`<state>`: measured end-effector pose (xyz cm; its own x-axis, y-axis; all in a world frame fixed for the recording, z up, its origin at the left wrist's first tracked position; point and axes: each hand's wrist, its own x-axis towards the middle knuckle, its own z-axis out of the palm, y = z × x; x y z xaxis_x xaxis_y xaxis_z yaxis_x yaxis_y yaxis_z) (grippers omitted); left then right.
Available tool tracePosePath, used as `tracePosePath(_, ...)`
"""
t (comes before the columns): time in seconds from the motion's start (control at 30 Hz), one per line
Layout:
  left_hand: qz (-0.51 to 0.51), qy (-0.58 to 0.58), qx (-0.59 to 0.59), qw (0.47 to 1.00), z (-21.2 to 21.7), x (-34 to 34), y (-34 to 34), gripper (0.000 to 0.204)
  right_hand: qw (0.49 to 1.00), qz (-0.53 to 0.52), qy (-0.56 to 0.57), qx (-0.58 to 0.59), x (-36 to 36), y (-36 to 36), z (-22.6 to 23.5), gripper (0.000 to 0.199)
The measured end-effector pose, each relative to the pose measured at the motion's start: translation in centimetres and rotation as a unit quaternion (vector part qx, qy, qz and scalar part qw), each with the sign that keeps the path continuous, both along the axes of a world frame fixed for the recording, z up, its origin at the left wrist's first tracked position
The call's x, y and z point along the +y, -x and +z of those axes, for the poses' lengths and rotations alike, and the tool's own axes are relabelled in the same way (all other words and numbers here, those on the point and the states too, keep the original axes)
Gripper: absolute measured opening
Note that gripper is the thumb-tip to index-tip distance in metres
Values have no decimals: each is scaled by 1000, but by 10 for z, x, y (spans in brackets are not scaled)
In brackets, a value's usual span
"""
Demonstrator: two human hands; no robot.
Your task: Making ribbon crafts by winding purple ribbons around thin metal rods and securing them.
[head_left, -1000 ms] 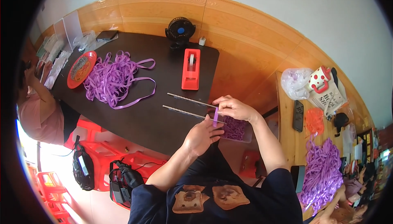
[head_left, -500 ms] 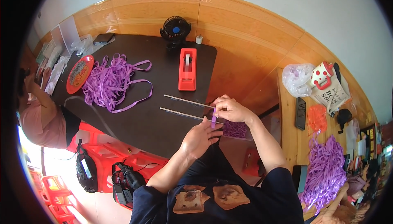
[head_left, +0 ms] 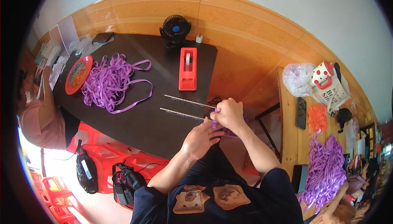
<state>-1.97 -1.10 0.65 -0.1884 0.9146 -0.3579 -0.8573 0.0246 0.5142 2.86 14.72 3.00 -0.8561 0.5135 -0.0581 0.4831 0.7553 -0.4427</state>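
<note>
In the head view, both hands meet at the near right edge of the dark table (head_left: 135,121), just below the red tape dispenser (head_left: 188,69). The right hand (head_left: 229,113) is curled tight, fingertips pinched on a short piece of purple ribbon (head_left: 214,122) that hangs roughly upright from its grip. The left hand (head_left: 199,138), just beneath, closes its fingers narrowly around the ribbon's lower end. Two thin metal rods (head_left: 183,108) lie almost parallel, their long axes running from the hands leftward, toward the dispenser's near end. Farther left of the dispenser lies a loose pile of purple ribbon (head_left: 107,82), beside a red plate (head_left: 77,74). A small black fan (head_left: 175,28) stands behind the dispenser.
</note>
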Motion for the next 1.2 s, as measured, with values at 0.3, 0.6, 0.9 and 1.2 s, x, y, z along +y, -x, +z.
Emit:
tracePosePath(0.3,5,-12,-8,1000,-11,-1,1,51,975,-66,-175,123,-23,-19,-19,31)
tracePosePath(0.6,37,-13,-46,998,-6,0,-2,28,955,-112,-206,181,-29,-20,-30,32)
tracePosePath(0.9,15,-14,-26,999,-3,1,-3,37,937,-108,58,326,-19,-29,-53,27)
tracePosePath(1.2,9,-8,5,1000,-4,-1,-1,55,745,-96,550,365,-7,-47,-69,13)
